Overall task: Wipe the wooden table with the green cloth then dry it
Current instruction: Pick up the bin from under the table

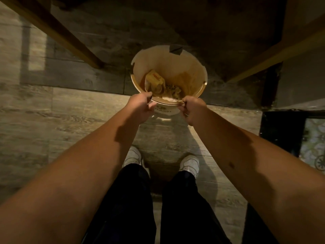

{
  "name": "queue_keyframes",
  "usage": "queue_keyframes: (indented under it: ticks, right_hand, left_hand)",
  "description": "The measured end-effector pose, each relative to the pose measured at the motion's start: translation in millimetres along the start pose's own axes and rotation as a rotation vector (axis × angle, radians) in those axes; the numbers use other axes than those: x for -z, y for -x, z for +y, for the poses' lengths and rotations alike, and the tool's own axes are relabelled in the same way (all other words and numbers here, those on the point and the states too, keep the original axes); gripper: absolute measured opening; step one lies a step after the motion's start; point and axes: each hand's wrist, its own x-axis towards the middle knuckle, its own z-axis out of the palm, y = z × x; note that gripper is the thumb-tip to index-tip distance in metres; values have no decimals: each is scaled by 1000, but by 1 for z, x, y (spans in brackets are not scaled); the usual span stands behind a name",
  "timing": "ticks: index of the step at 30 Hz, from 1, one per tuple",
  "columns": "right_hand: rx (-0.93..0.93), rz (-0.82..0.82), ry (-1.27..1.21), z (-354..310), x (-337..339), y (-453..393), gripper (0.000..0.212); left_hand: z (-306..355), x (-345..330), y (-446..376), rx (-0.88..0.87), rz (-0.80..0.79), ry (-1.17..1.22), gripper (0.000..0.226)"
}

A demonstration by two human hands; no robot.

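Both hands, left (140,107) and right (192,109), grip the bucket (193,67) rim at 6 o'clock (crumpled waste inside).

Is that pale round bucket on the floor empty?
No. The pale round bucket holds crumpled yellowish cloth at its bottom; both hands grip its near rim.

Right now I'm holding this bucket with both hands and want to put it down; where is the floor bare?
Bare plank floor lies left of the bucket, between the slanted wooden leg and your left hand. A smaller bare strip lies right of your right hand, before the dark frame. It is tight near your shoes and under the beams.
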Motion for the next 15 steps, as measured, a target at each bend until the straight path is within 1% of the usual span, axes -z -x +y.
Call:
queue_keyframes:
  ticks: [2,4,5,8,9,11,13,15]
  right_hand:
    - [94,20,8,4,5,9,7]
    - [140,24,20,7,12,27,10]
    - [137,20,25,9,17,39,9]
    - [114,5,51,14,35,81,20]
    - [114,-3,69,14,41,97,16]
    - [113,-10,89,13,51,134,9]
    - [108,-13,83,9,61,171,10]
    - [117,-32,88,4,73,209,22]
  left_hand:
    - [-9,4,5,24,31,-56,8]
    - [-18,8,18,58,72,-86,16]
    - [-22,10,27,78,94,-77,18]
    - [-31,12,70,101,165,-3,12]
    - [-33,12,87,98,185,42,12]
    - [-36,11,124,82,204,128,15]
    - [-38,9,166,55,221,177,21]
    - [-38,4,207,52,221,162,28]
